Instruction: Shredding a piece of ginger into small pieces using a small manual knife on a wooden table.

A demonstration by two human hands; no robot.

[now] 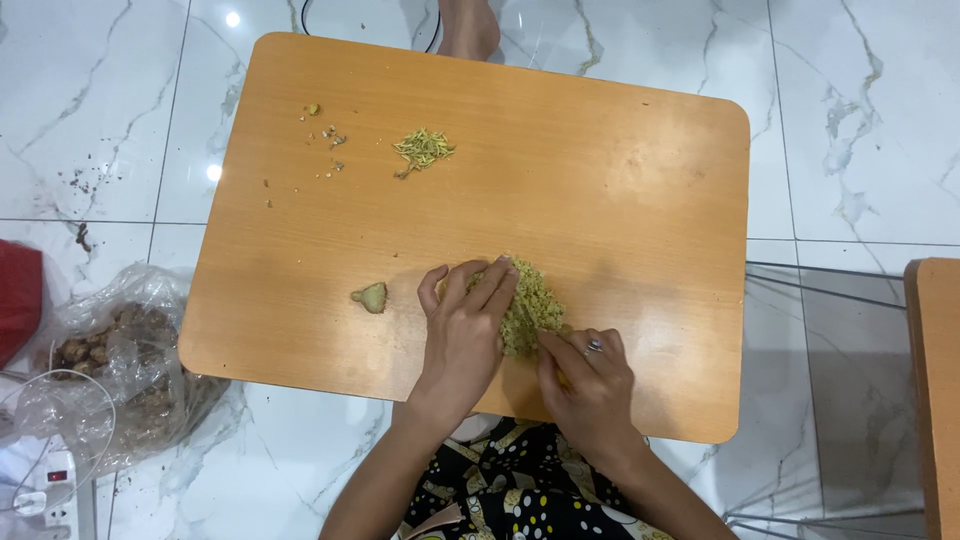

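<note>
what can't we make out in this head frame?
- Right hand: whether it holds a tool; its fingers cover the spot.
- Chopped pile: near part hidden under the left hand.
- Plastic bag: brown lumps inside blurred by crinkled film.
- Crumbs on the wooden board: too small to identify.
- Second board: cut off by right edge.

Wooden table [620, 190] bears chopped ginger [530, 300], shreds [423, 149], ginger stub [370, 297]

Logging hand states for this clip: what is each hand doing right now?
Left hand: open, fingers spread flat on the pile of chopped ginger.
Right hand: curled at the pile's edge; whether it holds anything cannot be told.
</note>
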